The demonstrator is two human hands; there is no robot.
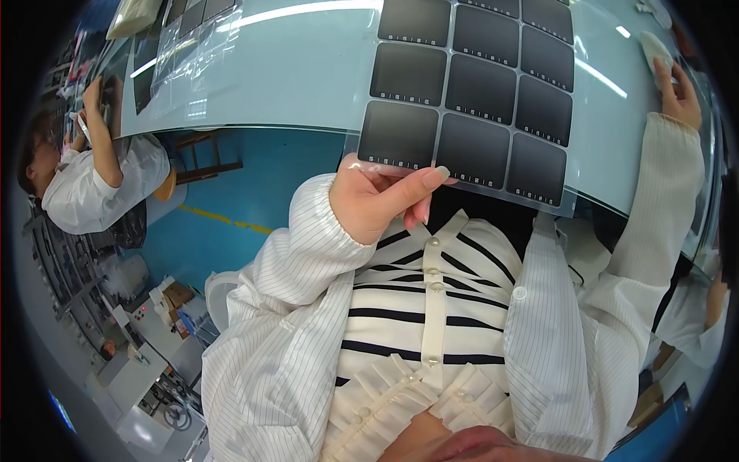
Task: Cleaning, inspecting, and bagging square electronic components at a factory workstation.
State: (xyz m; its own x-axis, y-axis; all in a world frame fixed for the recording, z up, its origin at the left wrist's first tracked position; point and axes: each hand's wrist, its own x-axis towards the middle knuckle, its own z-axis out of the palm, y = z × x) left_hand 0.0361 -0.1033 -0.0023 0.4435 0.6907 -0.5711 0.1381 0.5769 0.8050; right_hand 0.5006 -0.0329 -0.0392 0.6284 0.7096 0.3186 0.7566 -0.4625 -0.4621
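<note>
I had the left hand point(379, 202) pinching the panel sheet point(479, 91), which overhung the tabletop's point(285, 73) near edge; one-sided pulling could crease it. The right hand point(679, 98) held a white pad point(654, 48).

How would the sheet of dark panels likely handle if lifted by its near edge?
The sheet of dark panels looks thin, so it is probably light and somewhat floppy. With the left hand at its near edge only, the far end may sag when lifted. The glossy table might let it slide easily.
</note>
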